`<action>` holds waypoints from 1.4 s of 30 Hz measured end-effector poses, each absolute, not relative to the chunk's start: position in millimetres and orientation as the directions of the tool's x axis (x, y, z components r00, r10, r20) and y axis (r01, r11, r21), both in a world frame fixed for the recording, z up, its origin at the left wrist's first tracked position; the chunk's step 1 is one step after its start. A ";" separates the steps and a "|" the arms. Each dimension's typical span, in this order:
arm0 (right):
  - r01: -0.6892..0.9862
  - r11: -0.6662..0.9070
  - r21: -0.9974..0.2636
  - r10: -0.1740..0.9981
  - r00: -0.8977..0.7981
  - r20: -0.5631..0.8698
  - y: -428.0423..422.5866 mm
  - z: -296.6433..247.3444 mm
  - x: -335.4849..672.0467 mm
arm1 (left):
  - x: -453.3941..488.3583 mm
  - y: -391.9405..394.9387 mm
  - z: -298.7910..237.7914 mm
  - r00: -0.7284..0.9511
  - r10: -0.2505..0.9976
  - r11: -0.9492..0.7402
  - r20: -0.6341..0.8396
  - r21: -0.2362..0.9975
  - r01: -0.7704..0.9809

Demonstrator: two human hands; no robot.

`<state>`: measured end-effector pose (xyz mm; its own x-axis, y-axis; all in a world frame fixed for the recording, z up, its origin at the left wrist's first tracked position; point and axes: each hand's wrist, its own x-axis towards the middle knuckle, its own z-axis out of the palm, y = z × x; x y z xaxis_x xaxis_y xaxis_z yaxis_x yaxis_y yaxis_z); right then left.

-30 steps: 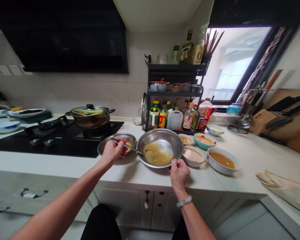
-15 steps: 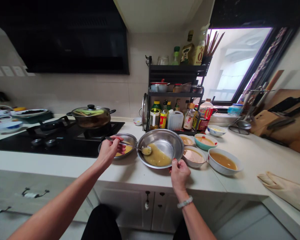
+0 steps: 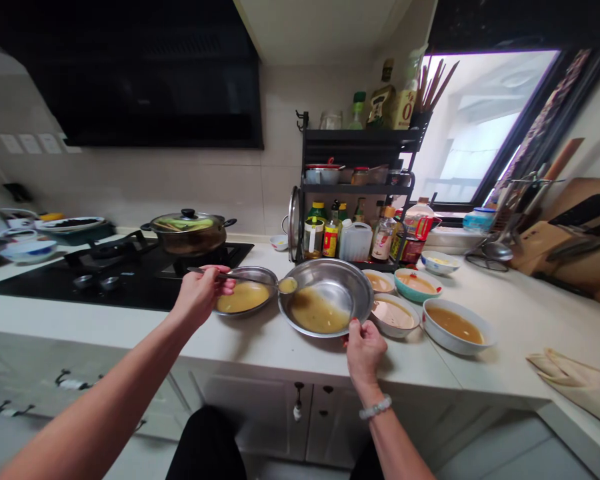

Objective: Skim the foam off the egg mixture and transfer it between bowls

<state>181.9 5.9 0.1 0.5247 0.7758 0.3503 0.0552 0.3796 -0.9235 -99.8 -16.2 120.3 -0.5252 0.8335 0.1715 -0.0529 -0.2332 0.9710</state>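
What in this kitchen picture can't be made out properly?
- Bottle labels on the rack: too small to read, head view.
- Contents of the pot: blurred behind its lid.
- Cloth: cut off by the right edge.
- Spoon handle: partly covered by the left hand.

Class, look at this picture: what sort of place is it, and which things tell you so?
Most likely a home kitchen. A black gas hob carries a glass-lidded steel pot, a black metal rack of sauce bottles stands on the white worktop, and knives hang on a wooden board.
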 end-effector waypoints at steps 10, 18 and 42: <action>0.093 0.413 -0.906 0.756 0.520 0.398 12.2 -11.0 183.6 | -147.2 -42.6 122.5 -0.514 0.748 -0.280 0.419 0.902 0.328; 0.143 0.434 -0.890 0.731 0.521 0.440 10.8 -7.3 183.0 | -148.4 -54.3 99.6 -0.110 0.703 -0.282 0.703 0.417 0.864; 0.205 0.434 -0.877 0.713 0.517 0.474 12.0 -10.7 184.2 | -63.7 -19.2 85.0 -0.348 0.885 -0.307 0.310 0.949 0.065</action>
